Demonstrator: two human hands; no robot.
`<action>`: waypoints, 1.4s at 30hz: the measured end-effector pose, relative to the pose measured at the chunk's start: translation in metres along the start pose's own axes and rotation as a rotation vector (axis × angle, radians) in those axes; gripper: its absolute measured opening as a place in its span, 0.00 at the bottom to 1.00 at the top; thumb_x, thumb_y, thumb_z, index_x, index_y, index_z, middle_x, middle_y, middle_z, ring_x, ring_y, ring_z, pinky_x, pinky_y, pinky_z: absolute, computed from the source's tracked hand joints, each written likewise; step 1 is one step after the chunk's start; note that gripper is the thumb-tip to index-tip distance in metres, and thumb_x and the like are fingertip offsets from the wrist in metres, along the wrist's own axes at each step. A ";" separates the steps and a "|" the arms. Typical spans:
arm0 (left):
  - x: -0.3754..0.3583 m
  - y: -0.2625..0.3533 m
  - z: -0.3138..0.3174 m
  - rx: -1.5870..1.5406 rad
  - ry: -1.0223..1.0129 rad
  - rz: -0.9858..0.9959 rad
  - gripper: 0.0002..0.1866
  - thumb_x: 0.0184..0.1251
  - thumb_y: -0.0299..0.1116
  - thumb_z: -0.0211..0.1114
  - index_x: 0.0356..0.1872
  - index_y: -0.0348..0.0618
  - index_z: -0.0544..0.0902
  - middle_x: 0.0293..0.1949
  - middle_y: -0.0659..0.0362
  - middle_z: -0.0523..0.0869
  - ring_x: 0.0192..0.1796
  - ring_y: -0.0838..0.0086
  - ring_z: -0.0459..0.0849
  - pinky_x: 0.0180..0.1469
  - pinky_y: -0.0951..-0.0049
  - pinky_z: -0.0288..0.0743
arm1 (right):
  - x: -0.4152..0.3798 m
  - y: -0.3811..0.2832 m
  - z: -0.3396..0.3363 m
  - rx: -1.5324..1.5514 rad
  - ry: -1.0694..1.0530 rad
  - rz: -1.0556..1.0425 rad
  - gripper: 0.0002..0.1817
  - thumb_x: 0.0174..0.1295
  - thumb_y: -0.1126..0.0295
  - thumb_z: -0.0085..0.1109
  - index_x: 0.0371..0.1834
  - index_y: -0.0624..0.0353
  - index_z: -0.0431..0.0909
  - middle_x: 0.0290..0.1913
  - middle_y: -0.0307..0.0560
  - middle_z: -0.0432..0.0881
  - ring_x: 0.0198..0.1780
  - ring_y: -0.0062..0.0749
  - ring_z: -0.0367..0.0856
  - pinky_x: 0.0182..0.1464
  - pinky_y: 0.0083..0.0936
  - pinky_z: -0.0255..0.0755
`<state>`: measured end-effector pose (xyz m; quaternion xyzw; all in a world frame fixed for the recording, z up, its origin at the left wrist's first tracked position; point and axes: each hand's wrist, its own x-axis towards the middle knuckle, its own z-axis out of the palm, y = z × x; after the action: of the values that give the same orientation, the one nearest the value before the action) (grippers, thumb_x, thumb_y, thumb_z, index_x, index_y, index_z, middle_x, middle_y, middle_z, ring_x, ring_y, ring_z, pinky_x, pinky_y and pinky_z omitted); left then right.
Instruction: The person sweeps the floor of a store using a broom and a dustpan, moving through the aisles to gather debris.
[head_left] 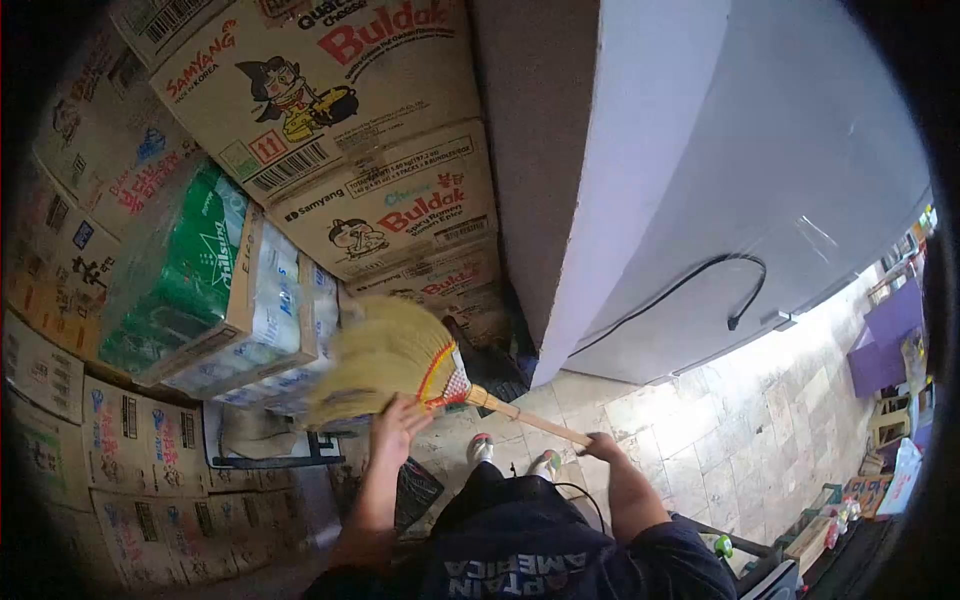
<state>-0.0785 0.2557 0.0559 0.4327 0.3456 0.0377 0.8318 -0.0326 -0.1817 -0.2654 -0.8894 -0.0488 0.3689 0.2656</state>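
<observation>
Brown cartons with red lettering are piled high on the left, a green pack in clear film standing against them. Beyond the pile rises a tall, pale panel, a black cord looping over its face. The floor is light tile, glaring white beside the panel. Purple objects stand at far right.

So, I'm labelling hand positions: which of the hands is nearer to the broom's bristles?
Left. The left hand is right at the edge of the bristles, near the red binding; the right hand grips the wooden handle, away from them.
</observation>
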 end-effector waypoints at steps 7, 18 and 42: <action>0.099 -0.036 -0.003 1.340 -0.572 -0.149 0.24 0.57 0.45 0.58 0.49 0.38 0.72 0.46 0.45 0.77 0.45 0.59 0.78 0.48 0.61 0.71 | -0.117 -0.043 -0.076 -0.464 -0.051 0.329 0.18 0.42 0.56 0.63 0.40 0.42 0.79 0.43 0.41 0.80 0.45 0.33 0.78 0.45 0.31 0.72; 0.314 -0.069 0.048 2.380 -0.726 0.697 0.24 0.57 0.28 0.51 0.57 0.39 0.65 0.59 0.44 0.64 0.59 0.53 0.67 0.61 0.61 0.59 | -0.141 -0.058 0.049 0.069 -0.082 0.648 0.14 0.48 0.70 0.47 0.38 0.58 0.79 0.39 0.54 0.80 0.40 0.39 0.79 0.38 0.33 0.72; 0.168 -0.341 0.179 1.951 -1.041 -0.829 0.12 0.63 0.38 0.54 0.26 0.40 0.73 0.15 0.59 0.74 0.13 0.76 0.70 0.13 0.78 0.63 | -0.199 0.104 -0.005 2.068 1.278 0.492 0.14 0.46 0.85 0.43 0.36 0.58 0.59 0.18 0.45 0.65 0.14 0.29 0.67 0.13 0.26 0.66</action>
<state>0.0773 -0.0204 -0.2208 0.7033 -0.0386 -0.6961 0.1390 -0.1844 -0.3295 -0.1898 -0.2683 0.5714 -0.2254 0.7421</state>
